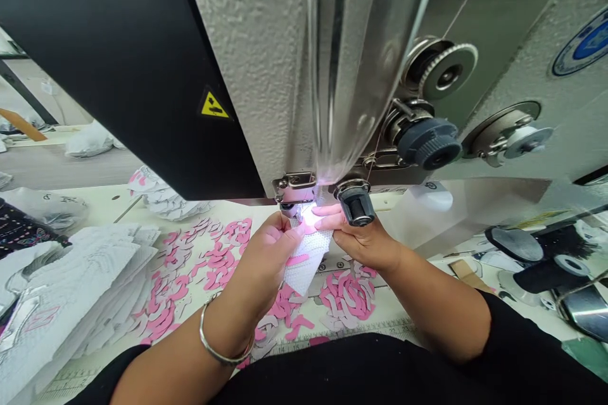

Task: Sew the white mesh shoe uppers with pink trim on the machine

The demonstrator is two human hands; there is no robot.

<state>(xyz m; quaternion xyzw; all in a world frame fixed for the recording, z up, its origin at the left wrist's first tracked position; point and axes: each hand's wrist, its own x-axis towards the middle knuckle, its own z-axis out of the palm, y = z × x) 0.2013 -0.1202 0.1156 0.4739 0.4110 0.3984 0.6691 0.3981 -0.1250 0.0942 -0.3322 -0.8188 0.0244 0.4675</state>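
Note:
A white textured fabric piece (308,254) with pink patches lies under the lit needle area of a sewing machine (266,44). My left hand (268,250) pinches its left edge between thumb and fingers, close to the presser foot. On the other side, my right hand (363,240) has its fingers stretched out over the fabric and a pink patch (310,225), pressing near the needle. A dark tension knob (356,205) partly covers the right fingers. The needle tip itself is lost in the glare.
Pink cut pieces (346,294) lie in loose heaps around the fabric. Stacked white fabric panels (90,285) stand at the left, with another stack (166,196) behind. Thread spools (551,278) sit at the right. A printed ruler (304,343) runs along the front edge.

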